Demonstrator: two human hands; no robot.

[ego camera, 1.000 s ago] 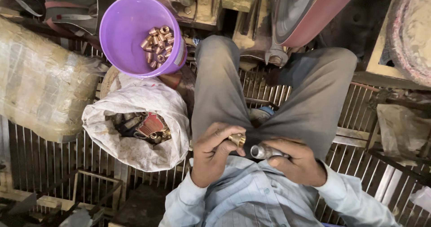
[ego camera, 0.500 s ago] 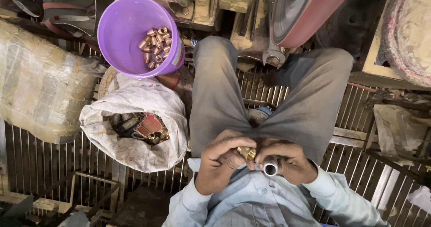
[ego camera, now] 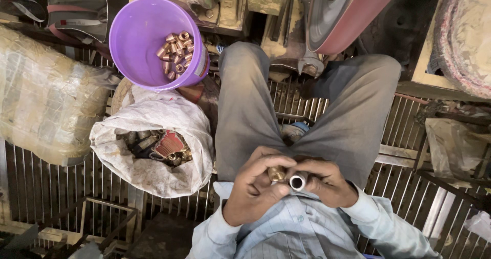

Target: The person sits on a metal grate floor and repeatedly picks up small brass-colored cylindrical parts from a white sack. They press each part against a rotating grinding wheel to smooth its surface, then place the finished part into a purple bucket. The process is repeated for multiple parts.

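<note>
A: Both hands are together low in the lap. The left hand (ego camera: 254,190) has its fingers curled and pinched round a small brass fitting (ego camera: 276,174), dull gold and rounded.

B: And the right hand (ego camera: 327,183)?

A: Its fingers are wrapped close on a short metal tube (ego camera: 297,181), silvery, with its open round end facing up. Tube and brass piece sit just beside each other, nearly touching, above the pale striped shirt.

B: What's to the left of the knees?

A: A smooth purple plastic bucket (ego camera: 138,44) with a heap of small coppery cylindrical fittings (ego camera: 176,51) against its right wall. Below it is a crumpled white woven sack (ego camera: 153,172), mouth rolled open, with dark mixed metal scrap inside. Everything rests on a ribbed metal grate floor (ego camera: 51,197), grimy and worn.
</note>
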